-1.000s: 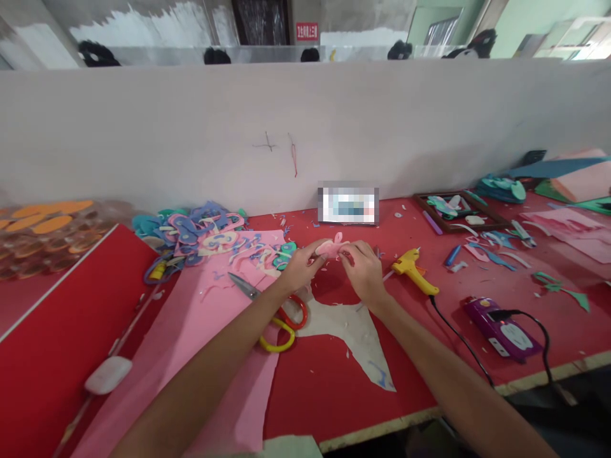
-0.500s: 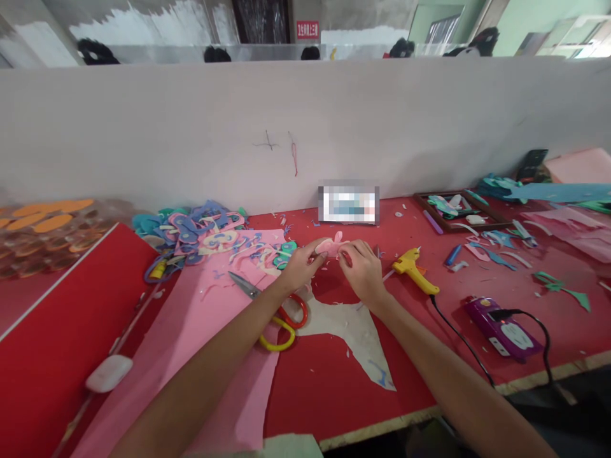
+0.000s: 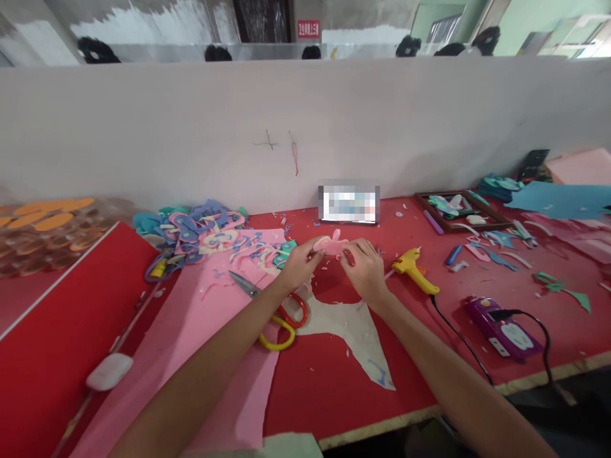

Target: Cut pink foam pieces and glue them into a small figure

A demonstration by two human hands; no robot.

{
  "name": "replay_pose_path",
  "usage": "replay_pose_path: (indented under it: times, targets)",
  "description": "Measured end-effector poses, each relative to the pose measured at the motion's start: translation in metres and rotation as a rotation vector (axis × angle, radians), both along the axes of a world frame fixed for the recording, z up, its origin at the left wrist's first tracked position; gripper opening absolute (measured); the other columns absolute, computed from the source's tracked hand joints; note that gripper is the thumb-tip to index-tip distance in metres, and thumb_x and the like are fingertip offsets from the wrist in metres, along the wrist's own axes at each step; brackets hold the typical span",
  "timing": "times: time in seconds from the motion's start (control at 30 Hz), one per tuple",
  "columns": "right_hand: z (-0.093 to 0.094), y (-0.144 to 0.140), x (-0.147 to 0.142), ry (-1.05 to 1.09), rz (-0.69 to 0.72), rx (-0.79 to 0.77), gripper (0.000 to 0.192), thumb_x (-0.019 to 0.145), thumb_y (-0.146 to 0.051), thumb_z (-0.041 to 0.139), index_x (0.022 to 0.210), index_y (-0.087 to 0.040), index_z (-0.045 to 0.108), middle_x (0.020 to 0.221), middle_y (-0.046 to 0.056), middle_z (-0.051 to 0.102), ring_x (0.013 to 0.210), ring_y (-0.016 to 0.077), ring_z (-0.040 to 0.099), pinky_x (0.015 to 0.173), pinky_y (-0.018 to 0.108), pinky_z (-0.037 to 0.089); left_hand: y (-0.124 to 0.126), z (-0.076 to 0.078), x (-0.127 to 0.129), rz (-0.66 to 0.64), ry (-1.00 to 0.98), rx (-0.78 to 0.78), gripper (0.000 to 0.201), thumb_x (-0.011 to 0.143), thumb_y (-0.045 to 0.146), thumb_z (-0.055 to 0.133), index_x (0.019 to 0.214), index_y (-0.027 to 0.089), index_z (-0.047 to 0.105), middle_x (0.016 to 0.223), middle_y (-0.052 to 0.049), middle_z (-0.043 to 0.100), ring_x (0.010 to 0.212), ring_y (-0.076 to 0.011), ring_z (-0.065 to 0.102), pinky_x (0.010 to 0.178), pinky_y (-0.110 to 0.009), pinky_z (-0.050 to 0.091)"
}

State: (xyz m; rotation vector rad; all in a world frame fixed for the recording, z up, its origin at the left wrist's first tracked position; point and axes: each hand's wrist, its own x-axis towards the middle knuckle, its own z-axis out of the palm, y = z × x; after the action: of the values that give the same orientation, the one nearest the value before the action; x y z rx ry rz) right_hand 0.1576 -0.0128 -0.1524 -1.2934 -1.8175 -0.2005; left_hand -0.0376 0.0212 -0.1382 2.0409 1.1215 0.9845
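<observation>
Since the earlier frame, both hands had risen slightly with the pink foam cutout [image 3: 329, 244]. Left hand [image 3: 298, 264] and right hand [image 3: 365, 270] each pinched one end, fingertips pressed together, above the red table [image 3: 334, 381]. Scissors [image 3: 272, 312] lay near left; a yellow glue gun [image 3: 411, 268] lay just right. Foam shapes [image 3: 205, 232] were piled far left.

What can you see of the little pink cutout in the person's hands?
The pink cutout is a small, flat piece, foam-like, with narrow lobes sticking up at its top edge. It is held above the red table, pinched between the left hand and the right hand. The fingers hide its lower part.
</observation>
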Motion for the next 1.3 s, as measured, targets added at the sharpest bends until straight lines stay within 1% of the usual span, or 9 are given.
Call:
replay_pose_path:
  times: [0.13,0.27,0.4,0.5,0.63,0.9,1.07,1.2,1.3]
  targets:
    - [0.003,0.0,0.002,0.193,0.037,-0.006,0.018,0.1,-0.026,0.049,0.099,-0.017,0.065,0.101,0.008,0.063,0.094,0.0183,0.059,0.085,0.03,0.046,0.002,-0.001,-0.001,0.004,-0.086,0.004,0.046,0.096,0.047,0.053,0.124,0.013,0.066,0.101,-0.006,0.07,0.085,-0.0123,0.062,0.081,-0.022,0.048]
    - [0.0,0.006,0.005,0.417,0.08,-0.152,0.036,0.097,-0.047,0.057,0.118,-0.017,0.063,0.114,0.01,0.064,0.082,0.0158,0.059,0.078,0.029,0.049,0.006,-0.005,-0.002,0.003,-0.192,-0.054,0.041,0.095,0.044,0.056,0.117,0.012,0.067,0.089,-0.005,0.068,0.079,-0.0112,0.06,0.075,-0.02,0.047]
    - [-0.004,0.014,0.008,0.569,0.217,-0.337,0.042,0.092,-0.054,0.061,0.106,-0.015,0.067,0.097,0.009,0.069,0.08,0.0167,0.062,0.074,0.027,0.05,0.01,-0.008,-0.002,-0.015,-0.288,-0.116,0.043,0.092,0.043,0.06,0.121,0.012,0.065,0.094,-0.006,0.068,0.082,-0.0114,0.061,0.076,-0.02,0.049]
    - [-0.005,0.017,0.01,0.606,0.291,-0.411,0.04,0.09,-0.054,0.062,0.095,-0.014,0.068,0.088,0.007,0.069,0.079,0.0166,0.063,0.074,0.027,0.049,0.011,-0.008,-0.001,-0.038,-0.345,-0.156,0.041,0.09,0.042,0.063,0.118,0.012,0.066,0.098,-0.007,0.069,0.084,-0.0117,0.062,0.078,-0.02,0.05]
    - [-0.004,0.018,0.01,0.65,0.338,-0.443,0.039,0.089,-0.052,0.063,0.094,-0.014,0.068,0.089,0.007,0.069,0.079,0.0167,0.063,0.075,0.027,0.049,0.01,-0.007,0.001,-0.063,-0.429,-0.225,0.047,0.086,0.043,0.067,0.121,0.011,0.064,0.103,-0.008,0.069,0.087,-0.0121,0.064,0.08,-0.021,0.052]
    - [-0.005,0.021,0.011,0.651,0.326,-0.438,0.041,0.088,-0.054,0.063,0.091,-0.013,0.068,0.087,0.008,0.069,0.077,0.0172,0.062,0.074,0.027,0.049,0.015,-0.009,0.0,-0.03,-0.428,-0.206,0.059,0.083,0.05,0.07,0.126,0.012,0.062,0.119,-0.011,0.066,0.098,-0.0151,0.065,0.087,-0.024,0.054]
    - [-0.007,0.022,0.012,0.685,0.32,-0.439,0.039,0.086,-0.051,0.064,0.091,-0.013,0.067,0.085,0.008,0.068,0.076,0.0164,0.061,0.072,0.027,0.048,0.014,-0.009,0.0,-0.047,-0.525,-0.284,0.055,0.088,0.054,0.062,0.125,0.013,0.063,0.124,-0.011,0.066,0.107,-0.0181,0.065,0.096,-0.029,0.055]
    - [-0.009,0.022,0.013,0.712,0.313,-0.444,0.037,0.085,-0.049,0.065,0.091,-0.013,0.068,0.087,0.008,0.069,0.078,0.0167,0.061,0.073,0.027,0.048,0.013,-0.008,0.001,-0.045,-0.643,-0.363,0.054,0.089,0.056,0.059,0.121,0.012,0.064,0.121,-0.013,0.067,0.101,-0.0182,0.068,0.091,-0.031,0.058]
    - [-0.008,0.022,0.013,0.721,0.317,-0.455,0.037,0.085,-0.049,0.066,0.093,-0.013,0.068,0.089,0.007,0.069,0.079,0.0167,0.06,0.072,0.027,0.048,0.014,-0.006,0.001,-0.027,-0.631,-0.351,0.054,0.086,0.055,0.062,0.118,0.012,0.065,0.121,-0.013,0.067,0.101,-0.0179,0.067,0.09,-0.03,0.057]
